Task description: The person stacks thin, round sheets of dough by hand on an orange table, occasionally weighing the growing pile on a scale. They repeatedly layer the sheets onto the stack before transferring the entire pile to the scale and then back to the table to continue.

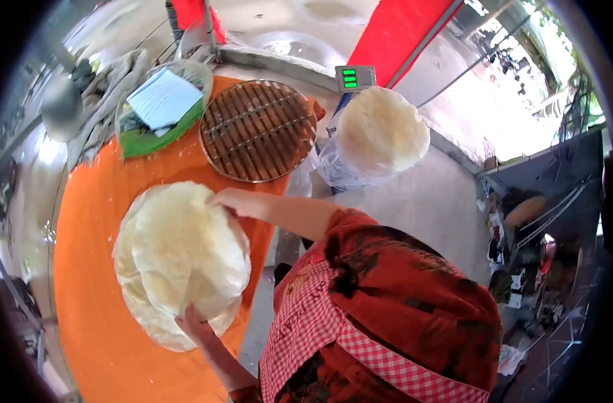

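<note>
A stack of large, round, pale flatbreads (185,248) lies on the orange cloth in front of me. The topmost piece looks thin and puffed, and its edges do not line up with those below. On its upper right edge, the fingers of my right hand (234,201) are closed. Lower down, my left hand (194,322) pinches the near edge between thumb and fingers. Some fingertips are hidden by the bread. Beyond my right hand, a round slatted rack (258,131) rests on the table.
An orange cloth (85,289) covers the table. A green-edged basket (162,141) with white paper (164,99) sits at the far left. More flatbreads (382,131) are stacked over plastic bags (340,164), beside a scale display (355,78) with green lights.
</note>
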`<move>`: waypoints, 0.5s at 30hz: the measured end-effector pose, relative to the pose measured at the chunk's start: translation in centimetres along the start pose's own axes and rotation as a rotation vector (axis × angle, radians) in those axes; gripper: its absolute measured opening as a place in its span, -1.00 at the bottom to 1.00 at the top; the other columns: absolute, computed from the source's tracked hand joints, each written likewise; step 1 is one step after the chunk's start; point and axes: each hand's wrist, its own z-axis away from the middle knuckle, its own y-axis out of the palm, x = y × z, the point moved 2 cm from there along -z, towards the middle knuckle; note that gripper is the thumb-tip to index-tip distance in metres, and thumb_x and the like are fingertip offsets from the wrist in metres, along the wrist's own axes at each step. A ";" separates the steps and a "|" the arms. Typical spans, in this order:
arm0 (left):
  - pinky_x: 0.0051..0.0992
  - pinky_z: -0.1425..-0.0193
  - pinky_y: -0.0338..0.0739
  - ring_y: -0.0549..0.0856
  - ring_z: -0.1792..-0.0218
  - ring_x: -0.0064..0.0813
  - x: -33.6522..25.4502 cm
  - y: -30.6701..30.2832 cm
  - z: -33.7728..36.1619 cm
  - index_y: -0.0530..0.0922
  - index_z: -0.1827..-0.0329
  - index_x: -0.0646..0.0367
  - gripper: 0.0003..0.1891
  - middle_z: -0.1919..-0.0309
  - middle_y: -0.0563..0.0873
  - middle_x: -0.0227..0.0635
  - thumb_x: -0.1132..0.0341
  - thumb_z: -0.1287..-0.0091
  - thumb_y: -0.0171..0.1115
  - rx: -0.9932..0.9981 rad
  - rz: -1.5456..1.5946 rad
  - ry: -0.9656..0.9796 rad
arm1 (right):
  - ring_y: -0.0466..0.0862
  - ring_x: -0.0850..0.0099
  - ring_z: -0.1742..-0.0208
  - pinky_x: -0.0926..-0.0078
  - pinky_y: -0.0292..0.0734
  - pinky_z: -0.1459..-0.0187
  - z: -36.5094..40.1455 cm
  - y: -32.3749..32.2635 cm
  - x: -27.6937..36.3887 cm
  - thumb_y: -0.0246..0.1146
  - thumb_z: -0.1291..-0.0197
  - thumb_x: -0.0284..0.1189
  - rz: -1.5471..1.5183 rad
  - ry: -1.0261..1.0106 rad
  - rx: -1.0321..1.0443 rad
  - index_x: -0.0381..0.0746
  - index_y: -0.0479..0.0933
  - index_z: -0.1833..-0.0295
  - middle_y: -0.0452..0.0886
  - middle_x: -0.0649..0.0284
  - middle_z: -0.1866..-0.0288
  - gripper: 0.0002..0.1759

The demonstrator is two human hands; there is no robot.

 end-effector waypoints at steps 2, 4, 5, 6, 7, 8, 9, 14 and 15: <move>-0.17 -0.12 0.47 0.51 -0.06 -0.14 1.4 -2.6 -1.6 0.21 -0.30 0.37 -0.35 -0.09 0.47 0.03 0.41 -0.14 0.24 -0.035 -0.128 0.118 | 0.65 0.54 0.34 0.54 0.53 0.38 -0.6 0.0 1.6 0.27 -0.01 -0.49 0.897 -0.529 0.310 -0.28 0.64 0.12 0.68 0.33 0.31 -0.74; -0.15 -0.13 0.46 0.50 -0.07 -0.13 -1.2 -0.9 -0.8 0.20 -0.37 0.34 -0.28 -0.15 0.45 0.02 0.40 -0.10 0.23 -0.173 -0.080 0.141 | 0.61 0.54 0.42 0.55 0.50 0.47 0.1 2.4 3.4 0.27 0.07 -0.57 0.201 0.055 -0.006 -0.31 0.62 0.14 0.64 0.35 0.39 -0.71; -0.15 -0.17 0.45 0.49 -0.09 -0.12 -5.2 3.1 3.0 0.26 -0.35 0.30 -0.31 -0.16 0.46 -0.04 0.40 -0.09 0.23 -0.132 -0.141 0.224 | 0.61 0.55 0.42 0.54 0.50 0.46 2.1 3.1 5.4 0.28 0.07 -0.54 0.201 -0.014 0.014 -0.31 0.61 0.14 0.64 0.35 0.39 -0.71; -0.23 -0.11 0.50 0.52 -0.12 -0.14 -7.0 5.3 4.5 0.29 -0.36 0.21 -0.32 -0.20 0.46 -0.10 0.40 -0.10 0.22 -0.082 -0.077 0.150 | 0.60 0.56 0.42 0.53 0.51 0.45 4.6 3.0 7.8 0.28 0.06 -0.52 0.202 -0.082 0.035 -0.31 0.61 0.14 0.63 0.36 0.38 -0.71; -0.21 -0.18 0.46 0.49 -0.16 -0.13 -8.0 6.0 4.9 0.27 -0.39 0.22 -0.34 -0.24 0.44 -0.09 0.35 -0.15 0.14 0.003 -0.232 0.267 | 0.63 0.56 0.39 0.53 0.54 0.42 7.3 2.1 10.1 0.29 0.04 -0.53 0.156 -0.091 0.054 -0.29 0.60 0.09 0.65 0.34 0.34 -0.69; -0.22 -0.25 0.40 0.44 -0.24 -0.12 -9.6 9.8 7.1 0.26 -0.40 0.23 -0.36 -0.28 0.40 -0.09 0.31 -0.20 0.07 0.060 -0.206 0.223 | 0.64 0.56 0.38 0.53 0.55 0.40 10.2 0.4 12.3 0.29 0.03 -0.54 0.101 -0.124 0.048 -0.29 0.60 0.08 0.65 0.33 0.32 -0.69; -0.23 -0.28 0.37 0.42 -0.27 -0.13 -11.0 14.2 9.7 0.26 -0.41 0.23 -0.37 -0.30 0.40 -0.09 0.31 -0.22 0.07 0.095 -0.161 0.227 | 0.65 0.55 0.36 0.52 0.56 0.37 13.1 -1.9 14.6 0.29 0.02 -0.54 0.046 -0.157 0.039 -0.29 0.59 0.07 0.66 0.32 0.31 -0.68; -0.32 -0.33 0.33 0.40 -0.30 -0.26 -9.1 36.5 17.7 0.24 -0.43 0.23 -0.41 -0.32 0.38 -0.15 0.35 -0.28 0.04 0.286 -0.251 0.304 | 0.67 0.52 0.22 0.48 0.60 0.10 23.2 -20.5 22.3 0.37 0.00 -0.55 0.151 -0.425 -0.150 -0.30 0.60 0.00 0.70 0.29 0.19 -0.63; -0.34 -0.32 0.33 0.42 -0.28 -0.31 -8.2 41.4 19.1 0.22 -0.43 0.23 -0.41 -0.32 0.39 -0.19 0.40 -0.29 0.04 0.314 -0.270 0.283 | 0.65 0.53 0.21 0.48 0.58 0.11 24.8 -24.9 23.4 0.36 -0.03 -0.55 0.045 -0.472 -0.238 -0.29 0.62 0.04 0.69 0.31 0.20 -0.69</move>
